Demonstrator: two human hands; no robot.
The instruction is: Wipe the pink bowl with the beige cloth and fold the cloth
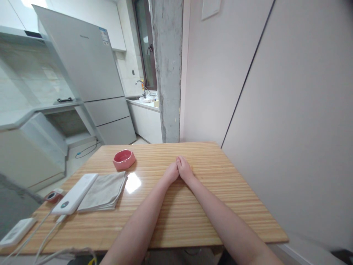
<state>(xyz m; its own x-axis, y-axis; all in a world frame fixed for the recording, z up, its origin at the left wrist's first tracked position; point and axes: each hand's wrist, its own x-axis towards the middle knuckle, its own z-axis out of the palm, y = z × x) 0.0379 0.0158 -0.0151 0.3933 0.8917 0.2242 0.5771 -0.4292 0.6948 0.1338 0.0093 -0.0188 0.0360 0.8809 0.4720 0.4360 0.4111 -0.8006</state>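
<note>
My left hand (172, 172) and my right hand (184, 168) rest together on the wooden table (226, 206), pressed against each other near its middle. The fingers of both are folded in and closed. No object shows in or between them, though their undersides are hidden. Closest to them, off to the left, are a folded grey cloth (103, 192) and a pink ashtray-like dish (124, 160), both apart from my hands.
Left of the cloth lies a white power bank (75, 193) with a cable plugged in. A roll of tape (52, 197) and a white power strip (18, 232) sit along the left edge. A wall (275, 129) borders the table's right side.
</note>
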